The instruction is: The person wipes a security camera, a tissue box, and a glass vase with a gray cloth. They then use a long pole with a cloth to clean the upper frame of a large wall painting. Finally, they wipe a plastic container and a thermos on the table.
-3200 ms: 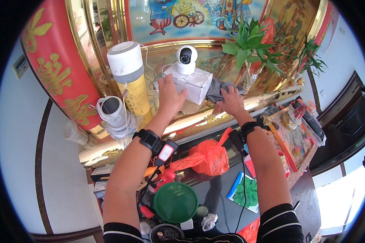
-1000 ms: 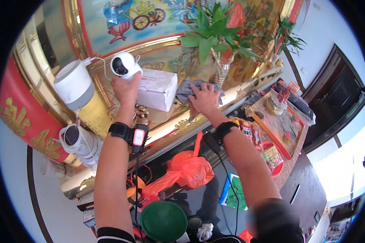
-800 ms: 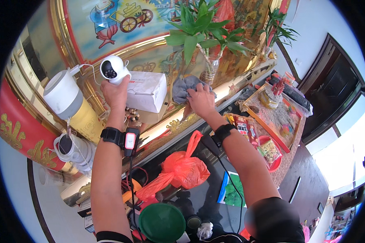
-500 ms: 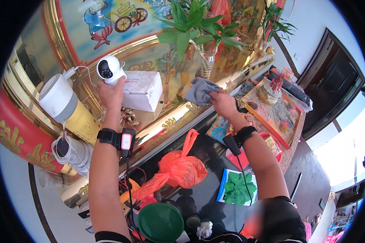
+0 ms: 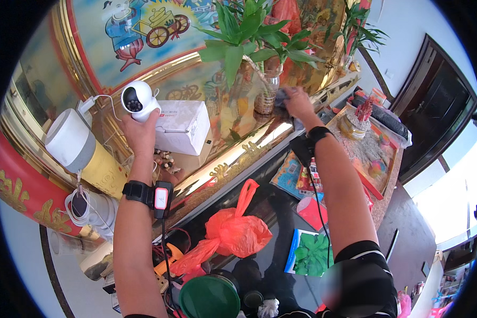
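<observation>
Gold-trimmed shelf (image 5: 274, 132) runs along painted backdrop (image 5: 164, 45). L hand (image 5: 139, 131) is part closed, thumb & fingers round white camera (image 5: 138, 98), just L of white box (image 5: 183, 127); contact w/ box can't be confirmed. R hand (image 5: 300, 105) is curled on gray cloth (image 5: 282, 99), just R of glass vase (image 5: 265, 100); grip tightness not visible. Risks: (1) cloth or knuckles may knock vase & tip plant (image 5: 244, 37), due to min. clearance. (2) White cord (image 5: 113, 105) nr. L hand may snag, tugging camera. (3) Rounded camera may slip from one-hand hold.
</observation>
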Demonstrator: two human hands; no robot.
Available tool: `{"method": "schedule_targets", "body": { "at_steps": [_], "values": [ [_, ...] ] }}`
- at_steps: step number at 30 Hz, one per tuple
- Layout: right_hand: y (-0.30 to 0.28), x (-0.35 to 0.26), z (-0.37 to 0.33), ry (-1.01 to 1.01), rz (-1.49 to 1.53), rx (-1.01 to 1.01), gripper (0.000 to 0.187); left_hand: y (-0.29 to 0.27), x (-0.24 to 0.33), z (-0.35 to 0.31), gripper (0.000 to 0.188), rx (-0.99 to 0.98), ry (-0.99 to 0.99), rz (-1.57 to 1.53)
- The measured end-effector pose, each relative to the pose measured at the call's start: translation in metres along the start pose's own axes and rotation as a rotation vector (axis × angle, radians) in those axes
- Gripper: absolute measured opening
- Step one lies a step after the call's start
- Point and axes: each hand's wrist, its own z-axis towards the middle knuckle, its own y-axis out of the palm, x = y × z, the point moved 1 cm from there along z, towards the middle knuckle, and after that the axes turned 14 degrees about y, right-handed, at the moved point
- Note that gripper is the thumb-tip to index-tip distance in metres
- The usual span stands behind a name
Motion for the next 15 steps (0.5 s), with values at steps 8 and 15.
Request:
{"method": "schedule_targets", "body": {
  "at_steps": [8, 15],
  "values": [
    [0.015, -0.007, -0.020, -0.135, -0.191, -0.010, 0.037, -0.005, 0.006, -0.001, 0.074, -0.032, -0.018, 0.017],
    [0.029, -0.008, -0.077, -0.070, 0.006, 0.085, 0.027, 0.004, -0.012, 0.005, 0.072, 0.009, 0.034, -0.041]
  ]
}}
